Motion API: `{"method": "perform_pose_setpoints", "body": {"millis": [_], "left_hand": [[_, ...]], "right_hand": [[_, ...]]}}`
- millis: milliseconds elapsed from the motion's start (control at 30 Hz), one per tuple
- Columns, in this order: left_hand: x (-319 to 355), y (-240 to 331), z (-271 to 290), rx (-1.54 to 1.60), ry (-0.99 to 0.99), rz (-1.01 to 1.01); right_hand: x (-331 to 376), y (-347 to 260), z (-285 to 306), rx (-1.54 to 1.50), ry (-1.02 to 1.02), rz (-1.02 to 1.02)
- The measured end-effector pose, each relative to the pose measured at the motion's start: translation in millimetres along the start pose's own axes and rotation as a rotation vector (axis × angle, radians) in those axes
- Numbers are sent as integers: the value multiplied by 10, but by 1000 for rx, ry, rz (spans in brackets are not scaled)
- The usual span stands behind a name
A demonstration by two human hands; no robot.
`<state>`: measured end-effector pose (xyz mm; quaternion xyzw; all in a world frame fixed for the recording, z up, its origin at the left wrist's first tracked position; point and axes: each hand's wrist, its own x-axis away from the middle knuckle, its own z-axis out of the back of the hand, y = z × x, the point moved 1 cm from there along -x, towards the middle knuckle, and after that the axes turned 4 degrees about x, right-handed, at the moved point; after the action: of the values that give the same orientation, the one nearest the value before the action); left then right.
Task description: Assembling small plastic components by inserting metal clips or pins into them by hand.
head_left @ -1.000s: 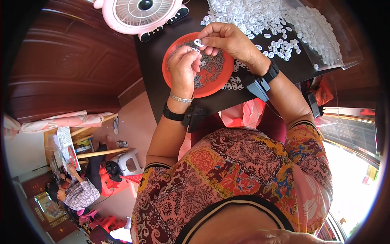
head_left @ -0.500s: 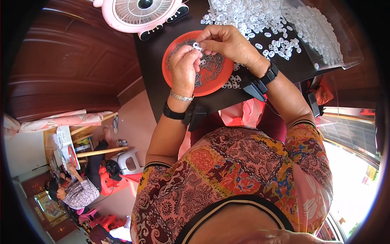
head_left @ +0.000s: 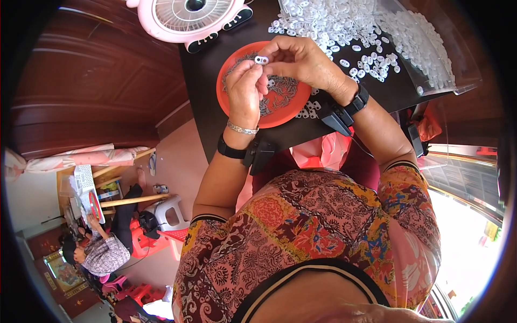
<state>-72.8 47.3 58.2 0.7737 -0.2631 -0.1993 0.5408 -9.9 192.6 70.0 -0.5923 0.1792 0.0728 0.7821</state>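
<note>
Head view, looking down: 2 bare hands were over an orange-red bowl (head_left: 291, 114) on a dark desk (head_left: 206, 107), close to the desk's L edge. L hand (head_left: 245, 92) pinched a small white piece (head_left: 261, 60) btwn thumb & forefinger, other fingers curled in. That piece, oval w/ 2 darker spots, was held up above the bowl's far half. R hand (head_left: 309, 62) was bent in from the other side, thumb & forefinger tips right by the piece; couldn't tell if they gripped it, only touched it or were just clear.

Bowl held lots of thin grey bits (head_left: 283, 96), jumbled, w/ orange bottom showing thru in spots. Just R of the bowl, in from the desk's near edge, lay more white pieces (head_left: 309, 111), partly hidden by the R wrist. A big white heap (head_left: 328, 21) spread toward the desk's far edge, w/ a smaller scatter (head_left: 377, 65) on its near side. On the desk's R side, a clear tray (head_left: 462, 87) held many more. Pink fan (head_left: 196, 13) w/ black feet was at the L edge, far end.

Each wrist had a black band; L wrist also a silver bracelet (head_left: 242, 129).
</note>
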Motion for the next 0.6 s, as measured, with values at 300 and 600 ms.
{"method": "perform_pose_setpoints", "body": {"millis": [300, 600], "left_hand": [[-3, -7, -4, 113, 23, 18], [-36, -29, 8, 61, 9, 47]], "right_hand": [[27, -134, -66, 292, 72, 61], [12, -124, -75, 362, 78, 142]]}}
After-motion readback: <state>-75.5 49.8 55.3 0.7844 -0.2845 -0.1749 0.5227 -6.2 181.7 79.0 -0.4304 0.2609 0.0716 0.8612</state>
